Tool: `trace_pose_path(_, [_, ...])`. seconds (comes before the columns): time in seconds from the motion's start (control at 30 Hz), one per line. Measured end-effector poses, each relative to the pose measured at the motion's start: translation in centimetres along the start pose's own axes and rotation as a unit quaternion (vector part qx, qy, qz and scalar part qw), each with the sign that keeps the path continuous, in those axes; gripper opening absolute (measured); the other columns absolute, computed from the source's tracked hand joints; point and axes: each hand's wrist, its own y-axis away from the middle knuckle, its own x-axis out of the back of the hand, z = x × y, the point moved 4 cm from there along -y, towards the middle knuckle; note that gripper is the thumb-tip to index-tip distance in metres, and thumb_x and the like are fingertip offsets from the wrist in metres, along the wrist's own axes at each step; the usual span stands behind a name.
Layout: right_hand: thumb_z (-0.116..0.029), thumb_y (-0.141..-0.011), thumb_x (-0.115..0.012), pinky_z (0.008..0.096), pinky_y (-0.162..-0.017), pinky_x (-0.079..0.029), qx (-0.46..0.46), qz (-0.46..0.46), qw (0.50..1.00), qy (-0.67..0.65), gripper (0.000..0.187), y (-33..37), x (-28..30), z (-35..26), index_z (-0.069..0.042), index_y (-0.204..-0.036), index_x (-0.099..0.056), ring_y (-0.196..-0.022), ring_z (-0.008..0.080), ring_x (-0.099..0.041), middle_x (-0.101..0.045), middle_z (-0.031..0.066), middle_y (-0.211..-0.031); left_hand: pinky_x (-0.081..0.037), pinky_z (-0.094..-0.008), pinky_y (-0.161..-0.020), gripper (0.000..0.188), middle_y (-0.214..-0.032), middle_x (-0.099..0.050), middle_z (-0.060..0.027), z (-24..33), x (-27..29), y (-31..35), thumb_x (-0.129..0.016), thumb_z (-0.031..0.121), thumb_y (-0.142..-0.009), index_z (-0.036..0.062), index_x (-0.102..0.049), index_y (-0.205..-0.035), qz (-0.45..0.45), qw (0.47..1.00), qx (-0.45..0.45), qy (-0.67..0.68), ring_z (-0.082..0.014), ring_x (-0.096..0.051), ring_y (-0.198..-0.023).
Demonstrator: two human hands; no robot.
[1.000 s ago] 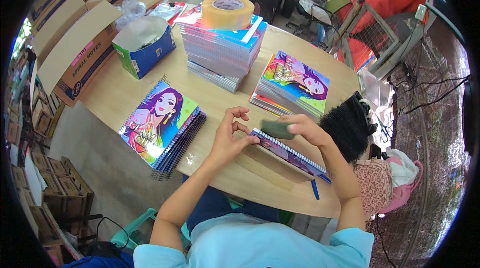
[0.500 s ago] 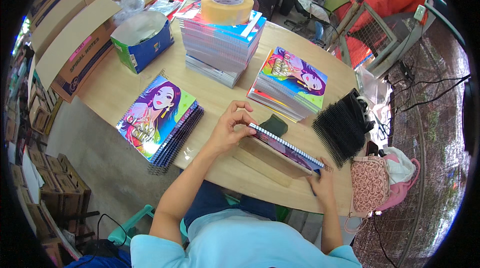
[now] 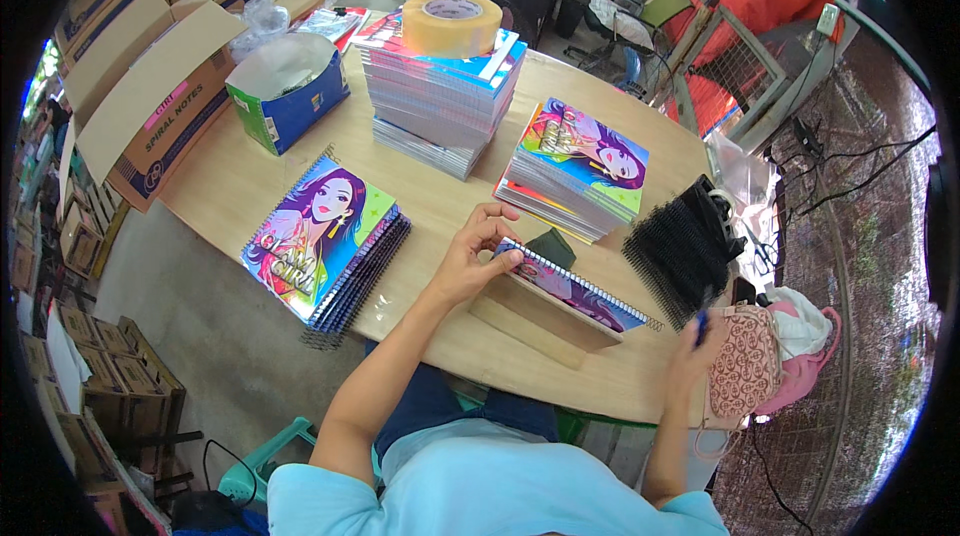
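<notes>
A spiral notebook [image 3: 580, 294] with a colourful cartoon cover lies tilted on a wooden block [image 3: 525, 324] at the near edge of the round wooden table [image 3: 440, 226]. My left hand [image 3: 472, 258] pinches the notebook's left end at the wire binding. My right hand [image 3: 698, 351] is off to the right at the table's edge, closed around a small blue pen-like thing [image 3: 700, 320]. A dark green pad [image 3: 552, 248] lies on the table just behind the notebook. A heap of black wire coils [image 3: 682, 246] sits to the right.
Bound notebooks [image 3: 322, 236] are stacked at the left and loose stacks [image 3: 578, 166] behind. A tall stack [image 3: 440, 96] carries a tape roll [image 3: 452, 24]. A blue-green carton [image 3: 288, 94] and cardboard boxes [image 3: 150, 96] stand far left. A pink bag [image 3: 745, 371] hangs right.
My right hand left the green pad on the table, slid right along the notebook and now sits at the table's right edge. My left hand stayed on the notebook's left end.
</notes>
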Motion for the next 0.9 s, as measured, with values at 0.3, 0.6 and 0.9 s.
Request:
trace_pose_path(0.3, [-0.026,-0.069,-0.078,0.0491,-0.103,-0.036,0.499,-0.198,0.844,-0.006,0.046,-11.8,-4.0,-25.1,-0.009,-0.109,-0.063,-0.100,0.0259,-0.057,-0.059,0.0073,-0.101,-0.042,-0.0214,-0.070,0.011,-0.125,-0.047,-0.0044,1.1,-0.8,-0.4,-0.070,0.015,-0.085,0.0067,-0.069,-0.093,-0.010,0.999,0.005,0.032,-0.0077,-0.049,-0.095])
trace_pose_path(0.6, [-0.022,-0.066,-0.073,0.0503,-0.107,-0.036,0.696,-0.177,0.694,0.058,0.037,-11.2,-7.1,-28.3,-0.012,-0.100,-0.063,-0.100,0.0172,-0.057,-0.058,0.0006,-0.100,-0.041,-0.0244,-0.075,0.021,-0.120,-0.051,-0.0060,-0.4,-0.6,-0.5,-0.075,0.021,-0.083,0.0048,-0.062,-0.080,0.009,0.999,-0.008,0.038,-0.0112,-0.049,-0.096])
trace_pose_path(0.9, [-0.030,-0.081,-0.073,0.0373,-0.074,-0.052,0.248,-0.524,0.814,-0.036,0.034,-10.4,-9.1,-22.6,-0.001,-0.099,-0.069,-0.083,0.0317,-0.066,-0.065,0.0184,-0.089,-0.041,-0.0271,-0.081,0.021,-0.118,-0.051,-0.0063,0.4,-1.3,-0.3,-0.077,0.020,-0.080,0.0043,-0.063,-0.079,0.046,0.997,-0.024,-0.054,-0.0140,-0.049,-0.097])
